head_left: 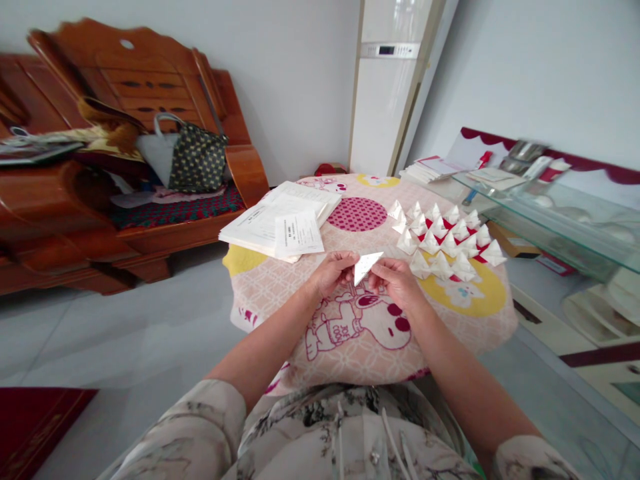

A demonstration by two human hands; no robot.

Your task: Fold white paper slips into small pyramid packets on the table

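A small folded piece of white paper [367, 266], roughly triangular, is held up between my two hands above the near part of the table. My left hand [336, 272] pinches its left side, and my right hand [395, 280] grips the right corner with thumb and fingers. To the right stand several rows of folded white paper boats [441, 265], pointed at the top, with red showing between them. A stack of printed sheets [255, 217] lies to the left, and a smaller printed slip [299, 233] rests on top of it.
The round table wears a pink patterned cloth [280, 300]. A glass-topped cabinet [560, 213] stands close on the right, with papers [433, 169] and metal bowls [524, 157] on it. On the left is a wooden sofa [150, 80] with bags [197, 159]. A white air conditioner [383, 100] stands behind.
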